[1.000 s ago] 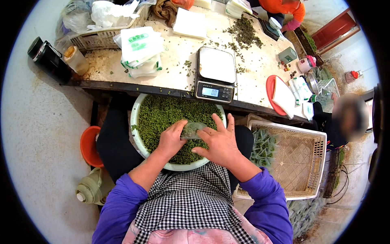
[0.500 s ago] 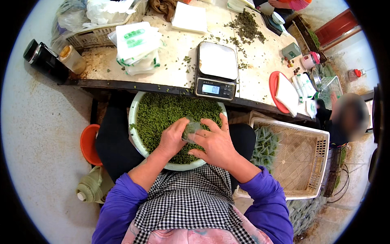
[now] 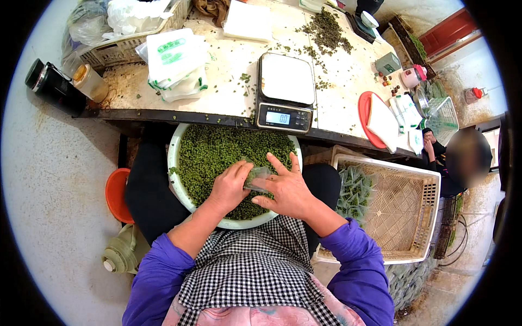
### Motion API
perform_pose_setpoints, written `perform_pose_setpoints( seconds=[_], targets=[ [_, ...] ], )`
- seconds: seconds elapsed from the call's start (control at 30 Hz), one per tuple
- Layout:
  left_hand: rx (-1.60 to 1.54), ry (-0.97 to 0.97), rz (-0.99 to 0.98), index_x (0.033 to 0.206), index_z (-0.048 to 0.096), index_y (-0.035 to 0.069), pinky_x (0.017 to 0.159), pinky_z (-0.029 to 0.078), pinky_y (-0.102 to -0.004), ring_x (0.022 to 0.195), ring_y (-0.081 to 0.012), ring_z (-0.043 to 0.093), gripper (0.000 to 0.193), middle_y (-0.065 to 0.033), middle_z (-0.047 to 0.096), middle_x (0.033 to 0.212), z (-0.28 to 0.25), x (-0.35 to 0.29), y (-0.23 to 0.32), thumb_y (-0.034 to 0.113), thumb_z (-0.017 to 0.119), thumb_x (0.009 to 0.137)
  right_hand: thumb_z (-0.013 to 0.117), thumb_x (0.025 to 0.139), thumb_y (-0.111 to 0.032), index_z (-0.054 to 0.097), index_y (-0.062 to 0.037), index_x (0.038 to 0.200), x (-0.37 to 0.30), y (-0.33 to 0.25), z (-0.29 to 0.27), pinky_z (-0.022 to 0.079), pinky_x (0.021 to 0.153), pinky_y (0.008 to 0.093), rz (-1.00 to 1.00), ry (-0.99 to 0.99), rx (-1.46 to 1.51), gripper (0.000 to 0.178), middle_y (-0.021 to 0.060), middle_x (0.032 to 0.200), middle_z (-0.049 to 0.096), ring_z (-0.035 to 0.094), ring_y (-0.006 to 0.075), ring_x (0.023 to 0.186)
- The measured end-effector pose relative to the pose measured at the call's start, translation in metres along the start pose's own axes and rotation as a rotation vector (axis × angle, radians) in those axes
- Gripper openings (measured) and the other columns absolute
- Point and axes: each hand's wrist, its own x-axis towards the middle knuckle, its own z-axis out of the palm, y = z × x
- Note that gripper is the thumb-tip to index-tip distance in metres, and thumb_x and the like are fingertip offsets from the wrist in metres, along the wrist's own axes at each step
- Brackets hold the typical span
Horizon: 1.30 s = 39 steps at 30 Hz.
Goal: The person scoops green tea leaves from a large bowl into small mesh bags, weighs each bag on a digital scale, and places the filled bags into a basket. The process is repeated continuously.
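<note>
Over a pale green-white basin (image 3: 175, 179) full of small green buds (image 3: 217, 144), my two hands meet at a small clear plastic bag (image 3: 258, 177). My left hand (image 3: 229, 187) pinches the bag's left side; green shows through the plastic there. My right hand (image 3: 288, 190) has its fingers spread. One of its fingers lies at or inside the bag's right end, while the others and the thumb stand apart. What the bag holds is partly hidden by my fingers.
A digital scale (image 3: 285, 89) stands at the table edge beyond the basin, beside stacked plastic bags (image 3: 173, 60). On my right, a cream crate (image 3: 402, 206) holds filled bags (image 3: 353, 190). A red bucket (image 3: 115, 195) is at left. Another person (image 3: 451, 174) sits far right.
The view has shifted slightly. My hands stay at the bag over the basin, with small finger movements. The other person's hands now show together at the far right.
</note>
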Motion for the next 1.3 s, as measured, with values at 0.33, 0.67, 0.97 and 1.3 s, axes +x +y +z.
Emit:
perform_pose_setpoints(
  seconds=[0.33,0.67,0.97,1.3],
  targets=[
    [0.135,0.108,0.061,0.108,0.064,0.005,0.085,0.057,-0.0444,0.107,-0.0401,0.064,0.044,-0.0210,0.063,0.117,0.005,0.004,-0.007,-0.001,0.072,0.065,0.066,0.087,-0.047,0.067,-0.0136,0.121,0.013,-0.003,0.035,0.005,0.113,0.0716,-0.022,-0.007,0.007,0.048,0.0148,0.108,0.069,0.025,0.0362,0.148],
    [-0.169,-0.299,-0.165,0.119,0.063,0.003,0.082,0.056,-0.0368,0.098,-0.0334,0.070,0.057,-0.0184,0.070,0.110,-0.027,0.007,0.042,0.002,0.074,0.064,0.074,0.082,-0.035,0.073,-0.0205,0.109,-0.033,0.013,0.008,0.016,0.116,0.0662,-0.104,0.067,-0.036,0.030,0.0037,0.108,0.071,0.047,0.0292,0.132],
    [-0.291,-0.210,-0.044,0.133,0.055,0.003,0.087,0.056,-0.0327,0.102,-0.0212,0.068,0.060,-0.0120,0.068,0.117,0.002,0.027,0.075,-0.006,0.073,0.077,0.066,0.078,-0.014,0.074,-0.0195,0.090,-0.118,0.070,-0.025,0.044,0.100,0.0527,0.095,0.501,-0.130,0.015,0.0028,0.077,0.069,0.066,0.0224,0.083],
    [-0.261,-0.197,-0.220,0.126,0.060,0.002,0.087,0.057,-0.0344,0.098,-0.0220,0.070,0.044,-0.0126,0.070,0.109,0.032,0.018,0.043,-0.008,0.066,0.084,0.059,0.087,-0.011,0.075,-0.0206,0.089,-0.274,0.287,-0.059,0.041,0.099,0.0535,1.188,0.182,-0.634,0.019,0.0070,0.085,0.073,0.069,0.0247,0.092]
  ],
)
